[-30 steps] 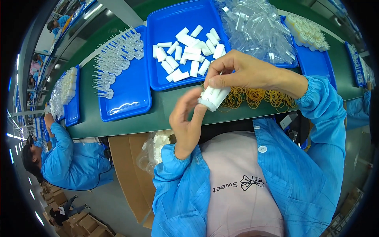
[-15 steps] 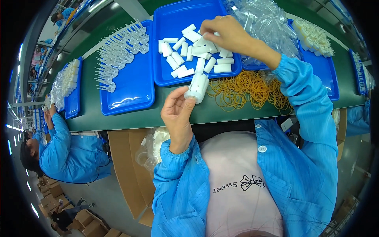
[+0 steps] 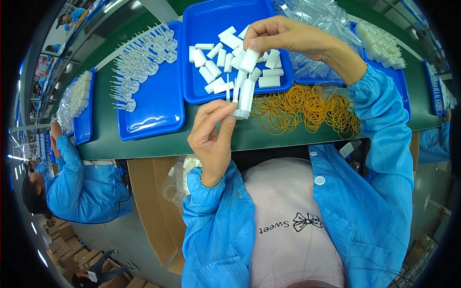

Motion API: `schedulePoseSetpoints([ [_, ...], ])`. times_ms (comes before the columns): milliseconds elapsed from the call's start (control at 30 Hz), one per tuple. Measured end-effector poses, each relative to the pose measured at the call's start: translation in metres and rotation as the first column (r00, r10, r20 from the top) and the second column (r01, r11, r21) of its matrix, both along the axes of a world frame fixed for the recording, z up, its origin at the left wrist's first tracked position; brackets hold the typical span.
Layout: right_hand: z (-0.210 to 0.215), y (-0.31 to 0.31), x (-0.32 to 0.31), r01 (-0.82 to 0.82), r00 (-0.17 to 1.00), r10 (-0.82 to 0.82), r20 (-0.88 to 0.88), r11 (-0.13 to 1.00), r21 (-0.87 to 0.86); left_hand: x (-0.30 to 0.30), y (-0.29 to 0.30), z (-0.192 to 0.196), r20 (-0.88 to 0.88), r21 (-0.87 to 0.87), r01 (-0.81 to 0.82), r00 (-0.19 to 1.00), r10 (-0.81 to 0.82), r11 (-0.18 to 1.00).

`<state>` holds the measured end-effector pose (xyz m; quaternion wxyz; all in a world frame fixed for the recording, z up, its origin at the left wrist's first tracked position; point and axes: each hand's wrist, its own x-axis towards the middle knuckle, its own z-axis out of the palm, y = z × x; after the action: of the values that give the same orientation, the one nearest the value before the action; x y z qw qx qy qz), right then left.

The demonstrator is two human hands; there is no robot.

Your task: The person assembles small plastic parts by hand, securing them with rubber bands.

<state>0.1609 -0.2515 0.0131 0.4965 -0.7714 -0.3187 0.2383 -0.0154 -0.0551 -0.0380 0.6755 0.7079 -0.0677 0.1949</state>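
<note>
My left hand (image 3: 211,137) pinches the rim of a clear plastic pin holder (image 3: 240,114), a round base with thin upright pins. At least one white cylinder (image 3: 246,96) stands on its pins, and some pins at its left are bare. Above it, my right hand (image 3: 288,38) grips another white cylinder (image 3: 249,61) between thumb and fingers, its lower end at the tip of a pin; whether the pin is inside cannot be told. Behind both hands, many loose white cylinders (image 3: 210,69) lie in a blue tray (image 3: 225,12).
Yellow rubber bands (image 3: 307,113) are heaped on the green table (image 3: 168,146). At left, a blue tray (image 3: 153,105) bears rows of clear pin holders (image 3: 144,62). Clear plastic sleeves (image 3: 319,29) and grouped white pieces (image 3: 379,45) fill trays at right. A co-worker (image 3: 81,182) sits far left.
My right hand has taken a white cylinder from the tray and brought it down over the pin holder. My left hand has tilted the holder, so its bare pins show.
</note>
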Motion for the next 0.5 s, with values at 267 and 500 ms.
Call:
schedulePoseSetpoints([
  [267, 0.0005, -0.0006, 0.0006, 0.033, 0.999, -0.032, -0.038, 0.999, 0.027, -0.0021, 0.0003, 0.0047, 0.015, 0.075, -0.032, 0.999, 0.031, 0.997],
  [500, 0.0019, 0.0071, -0.0088, -0.046, 0.990, 0.052, -0.128, 0.998, 0.050, 0.0017, 0.0046, 0.0066, 0.022, 0.178, 0.023, 0.999, -0.027, 0.984],
])
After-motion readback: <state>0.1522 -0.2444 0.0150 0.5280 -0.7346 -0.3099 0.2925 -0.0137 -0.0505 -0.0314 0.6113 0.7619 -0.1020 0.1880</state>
